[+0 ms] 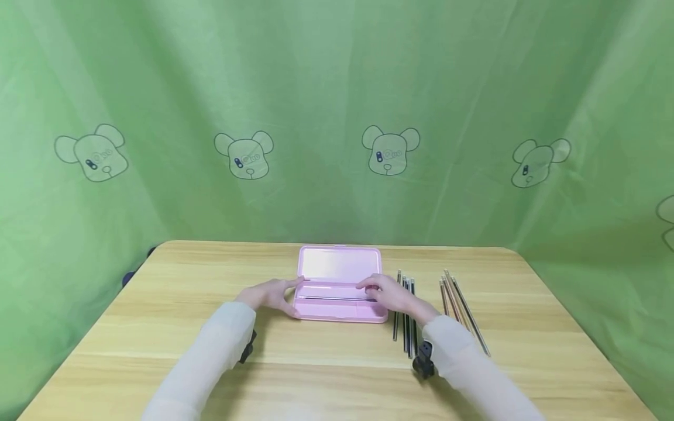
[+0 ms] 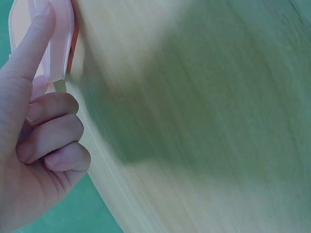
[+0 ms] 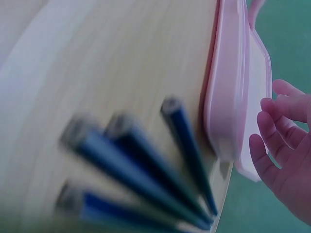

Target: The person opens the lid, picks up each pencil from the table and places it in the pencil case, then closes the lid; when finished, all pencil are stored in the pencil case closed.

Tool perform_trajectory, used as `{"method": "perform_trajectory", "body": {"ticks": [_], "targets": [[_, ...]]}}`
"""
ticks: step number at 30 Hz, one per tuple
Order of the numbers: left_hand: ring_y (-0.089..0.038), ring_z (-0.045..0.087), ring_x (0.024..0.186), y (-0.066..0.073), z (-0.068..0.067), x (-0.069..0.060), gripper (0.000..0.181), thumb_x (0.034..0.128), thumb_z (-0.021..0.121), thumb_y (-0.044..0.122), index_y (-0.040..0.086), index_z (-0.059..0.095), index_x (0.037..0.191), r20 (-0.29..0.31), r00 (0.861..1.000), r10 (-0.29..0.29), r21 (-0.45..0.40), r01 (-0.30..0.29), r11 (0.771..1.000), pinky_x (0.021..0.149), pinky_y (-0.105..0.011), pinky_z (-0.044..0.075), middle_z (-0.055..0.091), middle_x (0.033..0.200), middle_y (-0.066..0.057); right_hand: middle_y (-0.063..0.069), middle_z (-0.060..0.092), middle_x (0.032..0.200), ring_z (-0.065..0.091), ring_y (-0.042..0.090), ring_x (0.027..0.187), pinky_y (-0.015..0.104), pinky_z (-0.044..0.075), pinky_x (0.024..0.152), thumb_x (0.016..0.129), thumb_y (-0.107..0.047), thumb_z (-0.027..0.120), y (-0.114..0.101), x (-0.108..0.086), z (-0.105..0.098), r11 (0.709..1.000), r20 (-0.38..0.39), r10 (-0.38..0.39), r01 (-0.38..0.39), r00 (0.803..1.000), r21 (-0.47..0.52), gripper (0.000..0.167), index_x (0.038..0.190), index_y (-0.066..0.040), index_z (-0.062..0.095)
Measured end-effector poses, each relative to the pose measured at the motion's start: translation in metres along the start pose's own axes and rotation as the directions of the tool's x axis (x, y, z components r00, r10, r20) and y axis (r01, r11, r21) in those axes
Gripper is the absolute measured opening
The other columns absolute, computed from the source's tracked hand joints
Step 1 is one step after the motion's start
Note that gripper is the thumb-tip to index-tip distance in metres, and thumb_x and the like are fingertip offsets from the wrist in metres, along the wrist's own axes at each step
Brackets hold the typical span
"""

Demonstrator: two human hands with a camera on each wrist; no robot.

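"How are the hands lying?"
"The left hand (image 1: 271, 294) is spanning the pink pencil case's (image 1: 329, 317) left end on the desk (image 1: 316, 386); the right hand (image 1: 392, 292) is bending over its right end."
"And the fingers?"
"The left's are gripping the case, thumb spread wide; the right's are curving loosely, holding nothing."
"What's hiding?"
"The right hand is covering one end of the pencil (image 1: 337, 299) inside."
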State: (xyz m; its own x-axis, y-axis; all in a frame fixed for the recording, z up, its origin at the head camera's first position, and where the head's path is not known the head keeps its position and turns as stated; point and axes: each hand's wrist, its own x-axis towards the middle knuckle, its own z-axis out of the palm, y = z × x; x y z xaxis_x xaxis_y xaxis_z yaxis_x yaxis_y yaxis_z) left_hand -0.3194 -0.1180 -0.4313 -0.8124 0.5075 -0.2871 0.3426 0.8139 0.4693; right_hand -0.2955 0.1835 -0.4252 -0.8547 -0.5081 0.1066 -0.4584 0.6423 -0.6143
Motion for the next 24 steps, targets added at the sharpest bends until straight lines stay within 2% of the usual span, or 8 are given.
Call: {"method": "perform_trajectory", "body": {"ticks": [5, 8, 12, 16, 19, 24], "targets": [[-0.036, 0.032, 0.13, -0.001, 0.0, 0.001, 0.095, 0.067, 0.078, 0.04, 0.021, 0.026, 0.145, -0.001, 1.0, -0.012, -0.003, 0.012, 1.0, 0.108, -0.049, 0.026, 0.03, 0.145, -0.018, 0.018, 0.062, 0.107, 0.057, 0.027, 0.094, 0.038, 0.05, 0.082, 0.088, 0.001, 0.051, 0.016, -0.012, -0.01, 1.0, -0.031, -0.019, 0.019, 0.999, -0.004, 0.024, 0.109, 0.004, 0.062], [-0.036, 0.033, 0.13, -0.001, 0.001, 0.001, 0.095, 0.067, 0.078, 0.04, 0.02, 0.026, 0.145, 0.0, 1.0, -0.008, -0.004, 0.008, 1.0, 0.108, -0.049, 0.027, 0.03, 0.145, -0.018, 0.02, 0.062, 0.105, 0.057, 0.029, 0.093, 0.04, 0.05, 0.082, 0.087, 0.0, 0.052, 0.025, -0.02, -0.016, 1.0, -0.048, -0.02, 0.02, 0.999, -0.004, 0.024, 0.109, 0.006, 0.062], [-0.036, 0.032, 0.13, -0.001, 0.001, 0.002, 0.096, 0.0672, 0.077, 0.04, 0.019, 0.025, 0.145, 0.0, 1.0, -0.002, 0.001, 0.002, 1.0, 0.108, -0.048, 0.026, 0.03, 0.145, -0.018, 0.021, 0.062, 0.103, 0.057, 0.032, 0.093, 0.046, 0.048, 0.085, 0.087, 0.0, 0.053, 0.035, -0.033, -0.025, 1.0, -0.065, 0.021, -0.021, 0.998, -0.006, 0.025, 0.11, 0.008, 0.06], [-0.036, 0.032, 0.13, -0.002, 0.002, 0.002, 0.096, 0.0671, 0.078, 0.04, 0.019, 0.025, 0.145, -0.002, 1.0, 0.004, -0.001, -0.004, 1.0, 0.108, -0.047, 0.026, 0.029, 0.145, -0.017, 0.024, 0.06, 0.108, 0.057, 0.034, 0.096, 0.048, 0.047, 0.087, 0.087, 0.0, 0.053, 0.042, -0.045, -0.034, 0.999, -0.077, 0.054, -0.053, 0.996, 0.004, 0.026, 0.111, 0.008, 0.058], [-0.036, 0.033, 0.13, -0.001, 0.001, 0.002, 0.096, 0.0669, 0.078, 0.04, 0.018, 0.026, 0.145, -0.004, 1.0, 0.003, 0.003, -0.003, 1.0, 0.108, -0.047, 0.027, 0.03, 0.145, -0.017, 0.025, 0.059, 0.111, 0.057, 0.032, 0.094, 0.044, 0.049, 0.083, 0.088, -0.001, 0.053, 0.047, -0.053, -0.042, 0.997, -0.093, 0.073, -0.073, 0.993, 0.012, 0.028, 0.113, 0.008, 0.057], [-0.035, 0.033, 0.13, -0.001, 0.0, 0.002, 0.096, 0.0667, 0.078, 0.039, 0.019, 0.026, 0.145, -0.008, 1.0, -0.006, 0.008, 0.006, 1.0, 0.108, -0.046, 0.027, 0.031, 0.145, -0.018, 0.025, 0.059, 0.111, 0.056, 0.024, 0.089, 0.029, 0.049, 0.075, 0.087, 0.0, 0.053, 0.057, -0.067, -0.055, 0.995, -0.127, 0.095, -0.093, 0.987, 0.02, 0.029, 0.115, 0.009, 0.056]]}}
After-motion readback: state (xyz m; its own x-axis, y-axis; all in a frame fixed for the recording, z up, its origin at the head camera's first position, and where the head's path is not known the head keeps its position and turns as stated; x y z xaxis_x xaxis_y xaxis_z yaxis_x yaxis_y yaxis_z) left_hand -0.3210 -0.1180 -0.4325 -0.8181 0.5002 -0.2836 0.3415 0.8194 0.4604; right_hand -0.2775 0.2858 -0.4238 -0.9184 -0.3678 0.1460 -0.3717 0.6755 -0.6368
